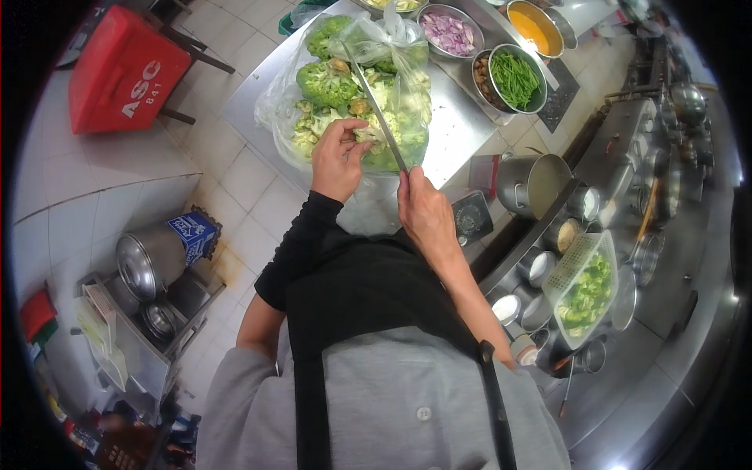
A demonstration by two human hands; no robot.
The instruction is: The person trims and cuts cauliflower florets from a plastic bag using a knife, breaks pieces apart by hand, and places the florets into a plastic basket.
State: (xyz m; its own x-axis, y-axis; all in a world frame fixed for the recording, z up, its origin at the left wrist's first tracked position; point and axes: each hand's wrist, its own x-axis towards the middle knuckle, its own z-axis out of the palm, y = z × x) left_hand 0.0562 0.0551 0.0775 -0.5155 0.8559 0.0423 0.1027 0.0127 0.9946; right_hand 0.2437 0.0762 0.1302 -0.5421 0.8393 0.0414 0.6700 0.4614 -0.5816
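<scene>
My right hand (427, 210) is wrapped round the handle of a long knife (374, 100), whose blade points up and left across the vegetables. My left hand (337, 160) is closed, with thumb and fingertips round a pale green floret (363, 135) just left of the blade; the fingers partly hide it. Beneath both hands is a clear plastic bag (286, 117), spread open and knotted at its top right. Broccoli heads (327, 84) and many pale cut florets (411, 98) lie in it. The bag rests on a steel table (254, 98).
Right of the bag stand bowls of sliced red onion (452, 34), green cut vegetables (514, 78) and orange liquid (533, 31). A white basket of florets (583, 290) sits on the right counter beside seasoning pots. A red ASC 841 box (125, 74) and a lidded pot (137, 266) are left.
</scene>
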